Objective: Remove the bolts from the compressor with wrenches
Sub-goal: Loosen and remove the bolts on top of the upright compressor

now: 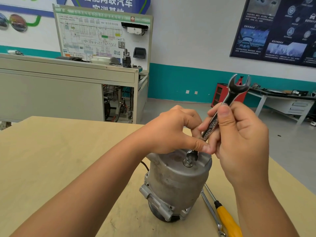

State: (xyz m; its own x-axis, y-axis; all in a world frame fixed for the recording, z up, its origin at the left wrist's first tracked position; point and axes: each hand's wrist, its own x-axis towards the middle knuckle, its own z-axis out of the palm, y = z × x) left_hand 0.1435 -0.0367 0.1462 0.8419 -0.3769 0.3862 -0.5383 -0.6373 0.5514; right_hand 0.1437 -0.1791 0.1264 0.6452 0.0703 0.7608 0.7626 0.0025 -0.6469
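A grey metal compressor point(177, 183) stands upright on the wooden table point(51, 159). A bolt point(188, 162) with a washer sticks up from its top face. A double open-ended wrench point(220, 115) stands steeply tilted, its lower jaw on the bolt head and its upper jaw in the air. My right hand point(239, 139) grips the wrench's shaft with thumb and curled fingers. My left hand point(172, 130) rests on the compressor's top, its thumb and fingers pinching the wrench's lower shaft just above the bolt.
A yellow-handled screwdriver point(225, 218) and another slim wrench point(210, 211) lie on the table right of the compressor. A black cable point(145, 165) leaves the compressor's left side. A grey training bench point(68, 86) and a red cabinet point(220, 94) stand behind.
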